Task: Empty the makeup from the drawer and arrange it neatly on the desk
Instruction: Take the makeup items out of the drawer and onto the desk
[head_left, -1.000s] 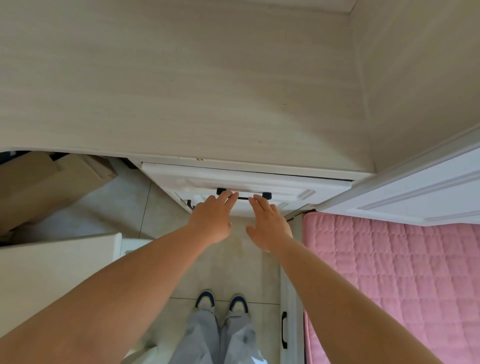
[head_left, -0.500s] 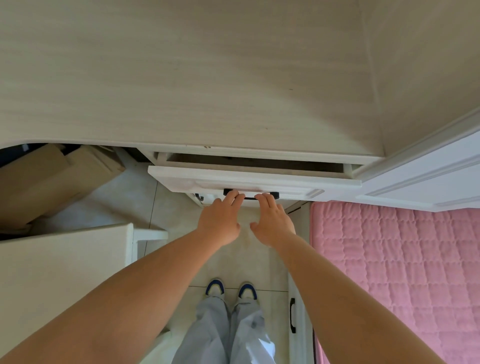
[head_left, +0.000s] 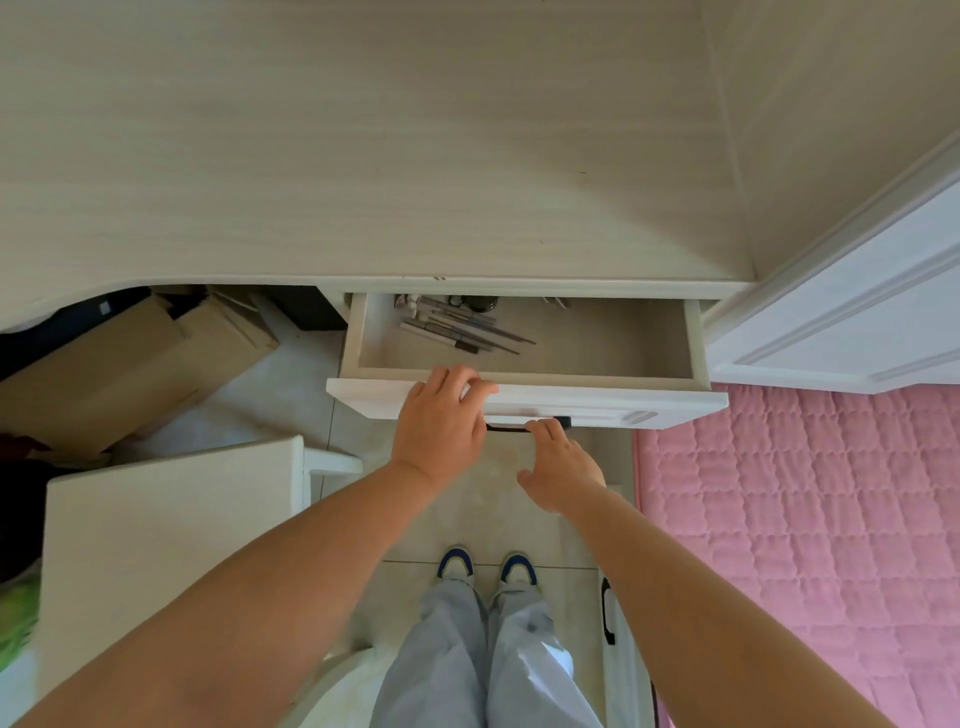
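A white drawer (head_left: 613, 402) stands pulled out from under the pale wooden desk (head_left: 363, 145). Inside it, at the back left, lie several slim makeup pencils and brushes (head_left: 462, 330) and a dark round pot (head_left: 480, 303); more items are hidden under the desk edge. My left hand (head_left: 441, 418) rests over the drawer's front edge, fingers curled on its top. My right hand (head_left: 558, 462) has its fingertips hooked on the black drawer handle (head_left: 524, 426).
Cardboard boxes (head_left: 119, 364) sit under the desk at the left. A white stool or chair (head_left: 166, 525) stands at my left. A pink quilted bed (head_left: 810, 519) lies to the right, with a white panelled door (head_left: 857, 317) above it. My feet (head_left: 485, 564) stand on the tiled floor.
The drawer has slid out from nearly closed to wide open, showing its contents. My left hand has moved from the handle up onto the drawer's front edge.
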